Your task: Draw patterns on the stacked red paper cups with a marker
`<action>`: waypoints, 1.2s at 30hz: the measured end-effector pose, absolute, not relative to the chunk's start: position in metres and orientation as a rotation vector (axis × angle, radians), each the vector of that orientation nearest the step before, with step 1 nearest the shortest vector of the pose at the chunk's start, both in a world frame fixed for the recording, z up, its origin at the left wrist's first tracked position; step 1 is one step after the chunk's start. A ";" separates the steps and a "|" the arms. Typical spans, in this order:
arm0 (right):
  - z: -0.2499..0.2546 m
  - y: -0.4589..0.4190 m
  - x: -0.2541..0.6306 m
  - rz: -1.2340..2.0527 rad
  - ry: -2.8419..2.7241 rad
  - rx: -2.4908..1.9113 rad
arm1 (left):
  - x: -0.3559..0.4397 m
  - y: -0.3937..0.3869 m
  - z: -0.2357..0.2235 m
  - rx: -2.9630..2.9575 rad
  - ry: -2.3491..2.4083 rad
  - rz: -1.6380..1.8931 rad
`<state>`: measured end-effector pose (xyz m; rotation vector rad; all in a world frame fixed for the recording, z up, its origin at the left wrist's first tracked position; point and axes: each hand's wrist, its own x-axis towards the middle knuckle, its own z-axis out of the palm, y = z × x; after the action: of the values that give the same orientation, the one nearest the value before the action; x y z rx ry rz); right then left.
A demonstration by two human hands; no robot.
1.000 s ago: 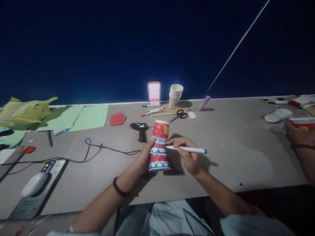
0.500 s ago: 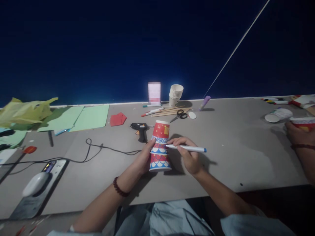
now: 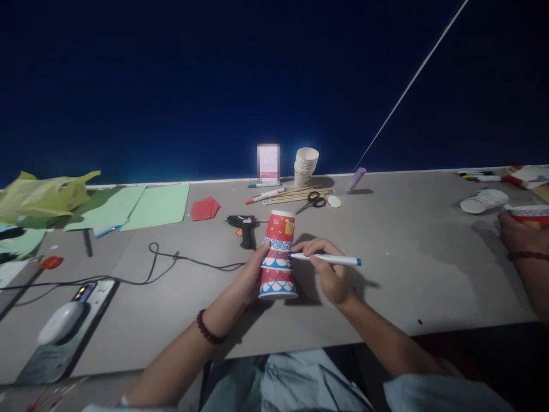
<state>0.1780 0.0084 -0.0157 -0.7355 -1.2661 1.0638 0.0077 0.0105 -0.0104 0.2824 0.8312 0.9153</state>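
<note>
At the centre of the frame, head view: red-and-blue paper cups (image 3: 278, 257), stacked rims down. My left hand (image 3: 254, 274) grips their left side, thumb on the front. My right hand (image 3: 329, 269) pinches a white marker (image 3: 328, 259), blue end pointing right, tip at the cups' right side. Just left of the stack, a black glue gun (image 3: 245, 228). Above it and to the right: scissors (image 3: 314, 201), wooden sticks (image 3: 295, 195), a white disc (image 3: 334, 201); behind these, nested white cups (image 3: 305, 166), upright. Left of the glue gun, red paper (image 3: 205, 208). Lower left, a white mouse-like object (image 3: 62, 322). Right edge, another person's hand (image 3: 512, 236) by a red cup (image 3: 529, 216).
</note>
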 end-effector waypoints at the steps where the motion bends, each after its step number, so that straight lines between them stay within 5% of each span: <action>1: -0.016 0.008 0.178 1.070 -1.261 -0.726 | 0.008 0.010 -0.011 0.289 0.835 0.921; 36: -0.008 0.006 0.179 0.935 -1.387 -0.801 | 0.009 0.010 -0.015 0.318 0.870 0.967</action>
<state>0.1793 0.0057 -0.0082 -0.8011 -1.3865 0.9352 0.0089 0.0096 -0.0147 0.3178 0.8698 0.9671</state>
